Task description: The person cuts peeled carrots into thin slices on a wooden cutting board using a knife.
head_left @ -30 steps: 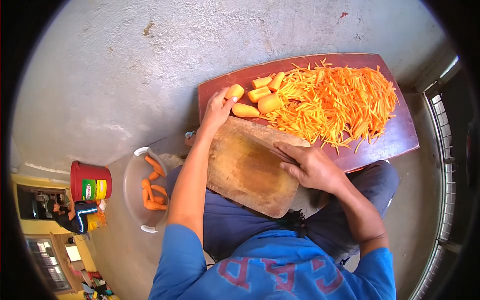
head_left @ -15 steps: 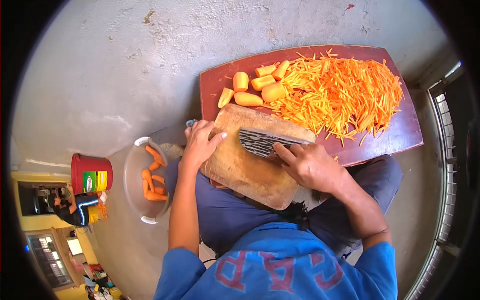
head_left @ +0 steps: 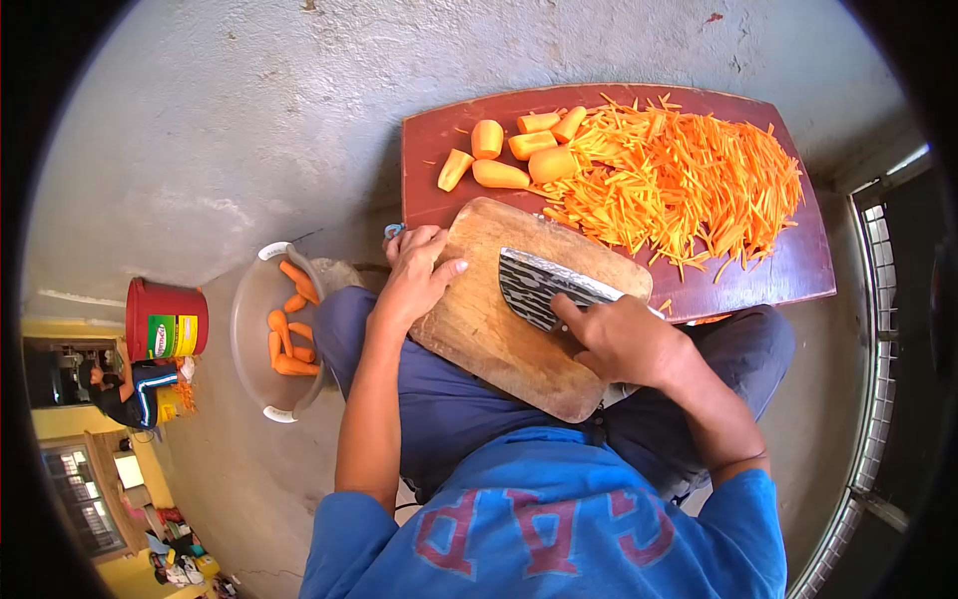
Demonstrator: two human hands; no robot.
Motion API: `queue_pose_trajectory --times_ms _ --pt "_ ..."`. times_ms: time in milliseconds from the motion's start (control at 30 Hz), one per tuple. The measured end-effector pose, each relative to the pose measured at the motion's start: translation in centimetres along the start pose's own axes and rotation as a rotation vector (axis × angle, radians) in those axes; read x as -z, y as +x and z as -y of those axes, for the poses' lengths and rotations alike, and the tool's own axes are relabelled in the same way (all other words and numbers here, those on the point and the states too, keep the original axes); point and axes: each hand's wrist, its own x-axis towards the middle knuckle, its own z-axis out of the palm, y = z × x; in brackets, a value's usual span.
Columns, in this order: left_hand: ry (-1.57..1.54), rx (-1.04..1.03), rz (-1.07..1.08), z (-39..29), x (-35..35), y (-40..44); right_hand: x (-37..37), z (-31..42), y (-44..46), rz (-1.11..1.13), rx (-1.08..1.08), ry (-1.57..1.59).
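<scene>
My right hand (head_left: pixel 631 339) is closed round the handle of a broad kitchen knife (head_left: pixel 544 290), whose blade has a black-and-white streaked pattern. The blade lies low over a worn wooden cutting board (head_left: pixel 509 344); whether it touches the wood I cannot tell. My left hand (head_left: pixel 414 275) grips the board's left edge, thumb on top and fingers toward the far side. A small light-blue thing (head_left: pixel 393 231) shows beside those fingers. Beyond the board, on a dark red tabletop (head_left: pixel 439 110), are several peeled carrot pieces (head_left: pixel 499 175) and a big heap of carrot strips (head_left: pixel 699 185).
A grey basin (head_left: pixel 249 359) with several peeled carrots (head_left: pixel 289 349) stands on the floor at left. Past it are a red bucket (head_left: pixel 165 317) and another person (head_left: pixel 125 389) sitting. A wall (head_left: pixel 249 130) rises behind the table; a barred opening (head_left: pixel 878 280) is at right.
The cutting board has shifted slightly right, with my left hand still on it. The knife has moved right too, its blade now showing more of its flat side. The whole view has shifted a little.
</scene>
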Motion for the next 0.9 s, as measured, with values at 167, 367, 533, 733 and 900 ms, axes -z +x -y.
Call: queue_pose_trajectory --times_ms 167,367,533,733,900 --pt "0.047 0.015 0.016 -0.8 -0.3 1.0 -1.6 0.4 0.5 0.014 -0.016 -0.060" --pt "0.176 0.048 -0.216 -0.6 -0.8 2.2 -1.0 -0.5 0.5 -0.073 0.024 0.015" --pt "0.195 0.269 -0.396 0.0 1.2 2.3 -0.7 -1.4 0.9 -0.227 0.022 0.064" --pt "-0.355 0.563 -0.520 3.7 -0.5 2.6 -0.3 -4.1 0.8 -0.386 -0.102 0.110" --pt "-0.783 0.821 -0.340 6.2 -1.9 0.5 -0.4 -6.1 0.9 -0.386 -0.132 0.055"
